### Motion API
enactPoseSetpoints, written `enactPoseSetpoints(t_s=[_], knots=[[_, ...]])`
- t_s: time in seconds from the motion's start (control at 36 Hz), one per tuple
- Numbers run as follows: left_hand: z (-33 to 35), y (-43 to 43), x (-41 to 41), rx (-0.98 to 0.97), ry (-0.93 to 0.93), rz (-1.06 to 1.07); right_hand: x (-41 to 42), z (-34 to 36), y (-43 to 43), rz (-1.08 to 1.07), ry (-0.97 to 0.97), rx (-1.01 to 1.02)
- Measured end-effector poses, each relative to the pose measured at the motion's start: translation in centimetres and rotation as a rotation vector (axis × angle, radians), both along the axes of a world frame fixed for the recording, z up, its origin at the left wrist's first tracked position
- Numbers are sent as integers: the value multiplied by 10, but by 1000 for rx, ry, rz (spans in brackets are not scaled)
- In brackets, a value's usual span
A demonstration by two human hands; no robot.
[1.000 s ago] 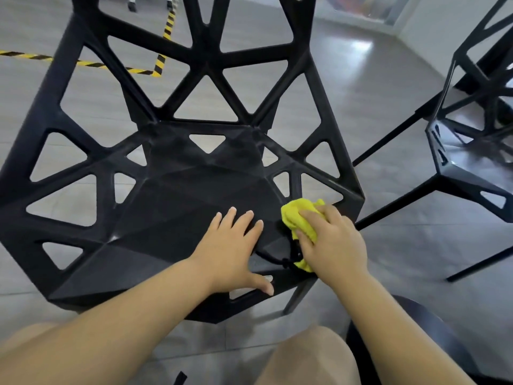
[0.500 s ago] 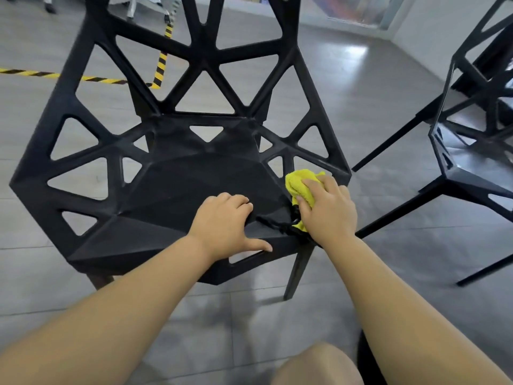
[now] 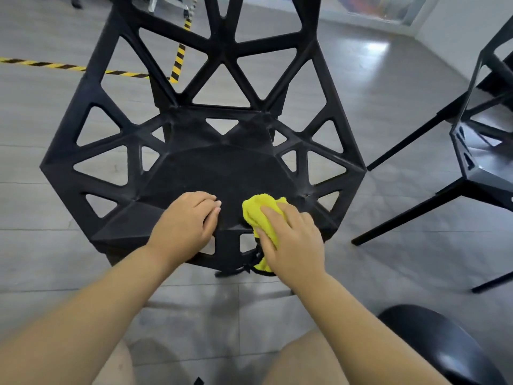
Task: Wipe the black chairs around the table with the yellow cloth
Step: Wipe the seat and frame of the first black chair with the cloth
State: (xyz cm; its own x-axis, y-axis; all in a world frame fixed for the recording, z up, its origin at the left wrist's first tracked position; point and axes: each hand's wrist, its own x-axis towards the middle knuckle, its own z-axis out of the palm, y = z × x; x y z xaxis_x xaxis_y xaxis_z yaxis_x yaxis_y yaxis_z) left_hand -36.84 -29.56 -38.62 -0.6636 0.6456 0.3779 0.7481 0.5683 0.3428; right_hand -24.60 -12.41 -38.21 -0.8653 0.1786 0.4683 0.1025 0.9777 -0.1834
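- Progress: the right hand (image 3: 294, 240) works a bunched yellow terry cloth (image 3: 258, 212) on the seat of the black lattice plastic chair (image 3: 222, 173), front right. Judged early: backrest, side lattice and the second black chair (image 3: 477, 168) remain.
- Right-hand fingers lie together, bent over the cloth, pressing it down.
- The left hand (image 3: 188, 223) rests on the seat front, fingers curled in, holding nothing seen.
- The cloth's long axis runs backrest-to-person; its near end overhangs the front edge.
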Motion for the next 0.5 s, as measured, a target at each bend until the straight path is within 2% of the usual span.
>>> enactPoseSetpoints(t_s=[0.08, 0.19, 0.33, 0.42, 0.5], knots=[[2, -4, 0, -20, -17, -4, 8, -4, 26, -22, 20, 16], [4, -6, 2, -26, -45, 4, 28, -3, 62, -296, 26, -136], [6, -14, 5, -63, -80, -18, 28, -12, 35, -393, 104, -210], [4, -27, 8, -78, -72, -7, 22, -20, 0, -348, 108, -223], [-2, -42, 7, -81, -56, 20, 15, -26, -38, -164, 104, -178]])
